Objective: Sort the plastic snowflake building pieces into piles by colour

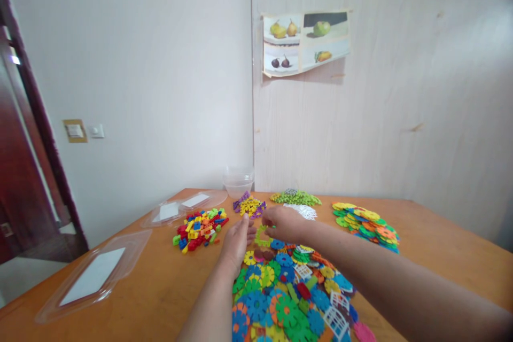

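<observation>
Yellow-green notched plastic piece (262, 237) sat between the loosely open, seemingly empty left hand (238, 240) and half-curled right hand (284, 224), nearer the right; couldn't tell its grip tbh.

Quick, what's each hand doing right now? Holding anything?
Left hand: open, no held piece visible.
Right hand: bent near a yellow-green, notched plastic piece; whether it holds anything cannot be told.

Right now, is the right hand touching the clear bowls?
Apart. The head view shows a plain gap between the right hand and the clear bowls, where purple and yellow pieces lie.
</observation>
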Motion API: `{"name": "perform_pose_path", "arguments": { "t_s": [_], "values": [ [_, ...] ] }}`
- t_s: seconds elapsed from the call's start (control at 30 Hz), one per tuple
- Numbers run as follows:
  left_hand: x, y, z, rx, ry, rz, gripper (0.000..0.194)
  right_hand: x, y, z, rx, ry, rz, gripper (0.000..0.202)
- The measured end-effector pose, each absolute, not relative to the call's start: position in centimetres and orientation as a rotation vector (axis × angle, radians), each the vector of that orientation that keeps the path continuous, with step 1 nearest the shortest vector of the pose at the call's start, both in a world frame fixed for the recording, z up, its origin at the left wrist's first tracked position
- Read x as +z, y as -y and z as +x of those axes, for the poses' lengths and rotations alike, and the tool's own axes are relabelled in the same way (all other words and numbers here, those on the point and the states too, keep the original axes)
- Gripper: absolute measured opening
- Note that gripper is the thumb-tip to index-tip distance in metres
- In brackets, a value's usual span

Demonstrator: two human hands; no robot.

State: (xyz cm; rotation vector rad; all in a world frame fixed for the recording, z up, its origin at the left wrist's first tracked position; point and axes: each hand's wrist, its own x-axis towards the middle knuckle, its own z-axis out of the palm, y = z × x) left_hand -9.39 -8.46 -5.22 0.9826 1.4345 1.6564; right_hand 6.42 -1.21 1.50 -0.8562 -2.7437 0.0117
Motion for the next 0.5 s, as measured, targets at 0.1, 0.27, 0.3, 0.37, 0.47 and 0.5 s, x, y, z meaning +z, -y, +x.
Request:
{"name": "perform_pose_path", "arguments": {
  "t_s": [0.1, 0.27, 0.3, 0.37, 0.47, 0.5],
  "values": [
    [-5.4, 8.2, -9.6, 1.641, -1.452, 0.967, 0.072, 1.3, 0.9, 6.9, 0.219, 2.661, -0.917, 0.012],
    [-5.8, 7.9, -9.9, 1.628, -1.443, 0.964, 0.075, 1.0, -1.1, 8.3, 0.654, 2.386, -1.001, 0.012],
    [-5.8, 7.8, -9.9, 1.634, -1.442, 0.964, 0.076, 1.1, -1.9, 8.8, 0.763, 2.265, -1.044, 0.013],
    [-6.0, 7.7, -10.1, 1.638, -1.442, 0.956, 0.077, 1.5, -3.7, 10.0, 0.935, 1.993, -1.133, 0.012],
    [-6.2, 7.5, -10.2, 1.631, -1.452, 0.927, 0.076, 2.0, -7.1, 12.4, 0.958, 1.745, -1.230, 0.012],
    [-6.2, 7.4, -10.2, 1.629, -1.457, 0.919, 0.076, 2.1, -8.1, 13.3, 0.949, 1.688, -1.257, 0.014]
  ]
}}
